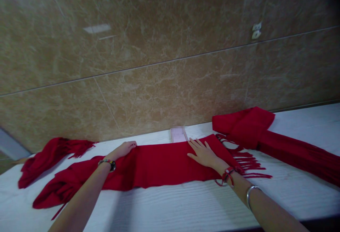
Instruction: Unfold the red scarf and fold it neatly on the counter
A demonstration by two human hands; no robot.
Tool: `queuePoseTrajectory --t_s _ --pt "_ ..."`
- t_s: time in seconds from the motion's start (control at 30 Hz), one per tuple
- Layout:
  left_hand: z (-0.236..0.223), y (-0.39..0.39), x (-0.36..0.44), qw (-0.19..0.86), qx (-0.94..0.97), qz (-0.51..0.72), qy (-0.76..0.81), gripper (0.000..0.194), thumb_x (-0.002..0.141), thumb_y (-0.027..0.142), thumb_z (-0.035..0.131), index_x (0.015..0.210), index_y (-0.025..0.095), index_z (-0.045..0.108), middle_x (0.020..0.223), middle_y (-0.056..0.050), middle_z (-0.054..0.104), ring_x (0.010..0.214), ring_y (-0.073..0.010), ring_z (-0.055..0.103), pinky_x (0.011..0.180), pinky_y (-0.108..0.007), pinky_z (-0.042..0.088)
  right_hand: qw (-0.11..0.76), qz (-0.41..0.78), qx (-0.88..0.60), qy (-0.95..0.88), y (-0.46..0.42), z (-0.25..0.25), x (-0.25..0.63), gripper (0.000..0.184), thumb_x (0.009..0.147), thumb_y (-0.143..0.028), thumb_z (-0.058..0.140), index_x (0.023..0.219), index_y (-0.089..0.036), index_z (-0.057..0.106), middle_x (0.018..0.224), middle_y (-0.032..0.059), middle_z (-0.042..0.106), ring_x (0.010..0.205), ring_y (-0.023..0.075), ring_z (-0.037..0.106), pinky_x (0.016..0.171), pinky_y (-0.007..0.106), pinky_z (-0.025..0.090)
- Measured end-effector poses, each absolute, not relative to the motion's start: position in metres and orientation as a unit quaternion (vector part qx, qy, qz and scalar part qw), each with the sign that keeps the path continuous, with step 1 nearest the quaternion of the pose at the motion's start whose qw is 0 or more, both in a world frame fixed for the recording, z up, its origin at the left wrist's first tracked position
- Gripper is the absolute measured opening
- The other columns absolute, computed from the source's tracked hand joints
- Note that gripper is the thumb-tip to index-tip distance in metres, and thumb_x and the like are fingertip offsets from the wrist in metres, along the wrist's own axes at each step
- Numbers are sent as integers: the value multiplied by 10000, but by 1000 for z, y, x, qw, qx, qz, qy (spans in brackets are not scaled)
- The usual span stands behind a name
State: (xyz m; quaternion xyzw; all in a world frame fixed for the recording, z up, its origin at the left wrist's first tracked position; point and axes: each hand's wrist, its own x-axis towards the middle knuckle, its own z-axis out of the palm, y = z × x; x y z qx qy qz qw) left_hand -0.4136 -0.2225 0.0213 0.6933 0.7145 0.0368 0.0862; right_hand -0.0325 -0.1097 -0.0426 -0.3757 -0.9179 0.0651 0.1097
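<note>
A red fringed scarf (pixel 162 164) lies stretched along the white table, flat in its middle part and bunched up at its left end. My left hand (pixel 124 150) grips its far edge, left of the middle, with the fingers curled over the cloth. Flat on the right part of the same scarf rests my right hand (pixel 203 153), its fingers spread. Loose tassels spread out beyond that hand to the right. My left forearm covers some of the bunched cloth.
A second red scarf (pixel 45 161) lies crumpled at the far left of the white table (pixel 170 203). Another folded red scarf (pixel 241 124) extends to the right edge. A small pale pink card or pad (pixel 177 134) sits by the brown marbled wall (pixel 159 97).
</note>
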Motion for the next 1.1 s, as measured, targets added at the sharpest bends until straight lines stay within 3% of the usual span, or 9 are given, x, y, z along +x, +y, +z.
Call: queuePoseTrajectory --t_s 0.13,0.3,0.5,0.63,0.7,0.77,0.87,0.97,1.1 --pt "25 -210 -418 102 687 37 718 342 815 389 292 853 192 569 863 -25 623 801 -160 544 754 -255 408 107 67 -382 -915 -110 -43 -33 600 834 -471 348 1352 -174 289 1422 82 234 1289 297 196 1000 544 176" --pt "9 -217 -421 96 667 23 739 316 716 470 475 855 208 584 704 11 589 680 -156 530 644 -240 392 109 64 -380 -916 -110 -42 -32 609 827 -474 356 1353 -173 290 1421 77 237 1285 295 209 1007 533 176" --pt "-8 -235 -439 39 632 22 773 304 798 436 382 855 186 546 617 4 575 604 -156 530 580 -239 371 109 54 -380 -917 -109 -42 -32 603 830 -474 338 1355 -182 286 1420 78 237 1280 296 223 997 540 195" --pt "-2 -234 -431 -18 654 0 757 259 820 343 411 941 173 563 818 -59 626 768 -186 568 709 -286 406 111 43 -379 -918 -111 -42 -31 580 839 -470 335 1348 -192 303 1415 80 253 1279 287 231 1007 517 197" --pt "3 -234 -409 -44 673 21 738 276 821 313 435 1040 182 539 1007 -83 589 928 -197 531 827 -319 381 113 37 -379 -918 -111 -43 -31 577 845 -464 332 1347 -182 303 1415 91 254 1277 286 236 1003 516 209" --pt "7 -238 -375 -75 713 65 695 302 822 337 459 1068 182 537 1072 -93 554 1001 -208 493 879 -344 369 120 26 -378 -917 -112 -42 -32 569 850 -451 333 1347 -175 299 1417 106 245 1275 293 239 987 537 224" --pt "7 -249 -317 -10 789 103 605 342 814 392 488 1105 218 527 1115 -66 526 1038 -184 473 928 -319 357 158 -3 -351 -923 -118 -34 -32 514 848 -406 373 1314 -188 360 1412 123 251 1279 305 219 981 579 180" --pt "5 -262 -275 71 835 84 540 496 729 482 577 1155 236 508 1170 -66 496 1070 -202 464 925 -322 367 195 21 -236 -952 -133 -18 -34 442 834 -358 441 1244 -195 459 1353 115 366 1250 264 287 1020 516 160" --pt "6 -272 -260 74 849 70 519 545 690 482 618 1157 225 509 1162 -80 508 1045 -224 489 898 -338 387 145 138 -66 -978 -157 -1 -36 429 801 -379 516 1187 -190 524 1142 82 577 1093 200 472 975 368 312"
